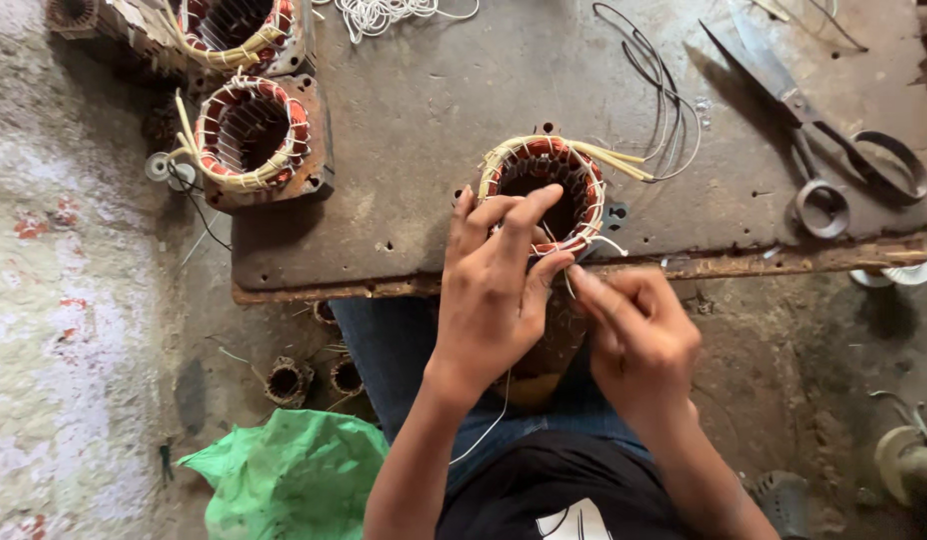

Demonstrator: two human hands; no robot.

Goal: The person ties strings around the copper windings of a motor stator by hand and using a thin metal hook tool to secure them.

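Observation:
A round motor stator [544, 190] with copper-red windings and pale lacing stands at the near edge of a worn wooden board [434, 120]. My left hand [499, 285] rests on the stator's near rim, fingers curled over the winding and onto a thin white thread. My right hand [634, 335] is just right of it, below the board's edge, pinching the same thread between thumb and fingers. Cream sleeved leads [609, 155] stick out to the stator's right.
Two more wound stators [249, 130] sit at the board's far left. Large scissors [814, 130] lie at the right, black wire [664, 90] and a white thread bundle [384, 12] near the top. A green plastic bag [294, 475] lies on the floor.

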